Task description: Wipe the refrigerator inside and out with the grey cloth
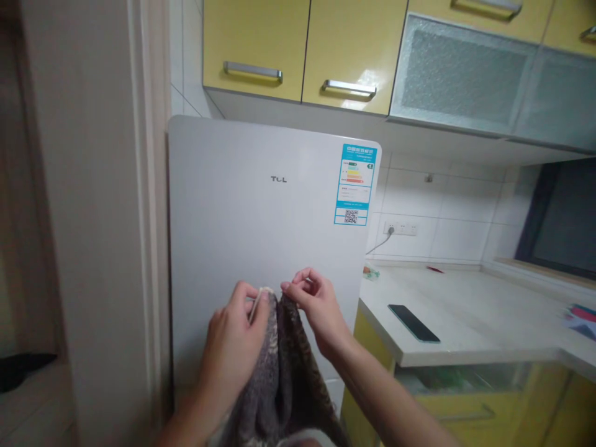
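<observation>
A grey-brown patterned cloth (265,372) hangs in folds in front of me, and its lower part runs out of the frame. My left hand (239,326) is closed on the upper left edge, with a pale trim or strap showing at its fingers. Close beside it, my right hand (319,304) pinches the darker upper right edge between thumb and fingertips. A narrow gap separates the two hands. Right behind them stands a silver-grey refrigerator (223,211) with its door closed.
To the right, a white countertop (470,323) carries a dark phone (413,323), a small plastic bag (371,272) and colourful papers (580,316). Yellow cabinets (256,37) hang overhead. A door frame (102,217) stands at the left. A plug sits in a wall socket (400,229).
</observation>
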{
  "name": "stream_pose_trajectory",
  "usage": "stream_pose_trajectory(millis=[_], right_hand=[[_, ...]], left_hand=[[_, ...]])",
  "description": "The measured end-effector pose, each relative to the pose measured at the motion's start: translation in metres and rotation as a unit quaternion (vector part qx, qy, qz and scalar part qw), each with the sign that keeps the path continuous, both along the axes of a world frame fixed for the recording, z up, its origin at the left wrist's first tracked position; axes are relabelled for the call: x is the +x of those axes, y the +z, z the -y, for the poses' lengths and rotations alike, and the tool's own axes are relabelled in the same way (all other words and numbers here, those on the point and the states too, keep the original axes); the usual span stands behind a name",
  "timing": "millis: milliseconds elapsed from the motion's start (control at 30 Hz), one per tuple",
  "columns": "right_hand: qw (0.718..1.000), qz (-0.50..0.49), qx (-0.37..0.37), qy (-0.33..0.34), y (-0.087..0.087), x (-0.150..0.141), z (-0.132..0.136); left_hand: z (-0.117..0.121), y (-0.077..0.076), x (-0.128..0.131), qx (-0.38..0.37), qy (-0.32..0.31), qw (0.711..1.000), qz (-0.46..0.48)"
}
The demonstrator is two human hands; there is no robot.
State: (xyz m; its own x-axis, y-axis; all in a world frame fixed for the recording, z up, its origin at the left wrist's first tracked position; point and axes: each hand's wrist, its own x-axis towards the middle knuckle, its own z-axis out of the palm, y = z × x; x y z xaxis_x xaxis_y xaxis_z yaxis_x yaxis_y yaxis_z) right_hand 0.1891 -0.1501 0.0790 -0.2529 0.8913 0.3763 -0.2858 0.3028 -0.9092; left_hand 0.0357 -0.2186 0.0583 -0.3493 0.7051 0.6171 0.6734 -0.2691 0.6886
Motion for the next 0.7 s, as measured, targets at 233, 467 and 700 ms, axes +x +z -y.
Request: stream_pose_trajectory(millis=[233,467,700], right_hand=[[0.999,-0.015,0.005,-0.028,-0.031,-0.016,0.008],[0.999,-0.010,-0.004,-0.037,-0.045,-0.001,0.003],[0.999,-0.023,-0.005,0.045,-0.052,0.029,-0.006]], left_hand=[[-0.003,-0.023,0.037,0.007,0.026,1.000,-0.004],[-0.006,-0.056,0.061,0.005,-0.174,0.967,0.187],[-0.018,-0.054,0.024,0.012,-0.226,0.935,0.272]])
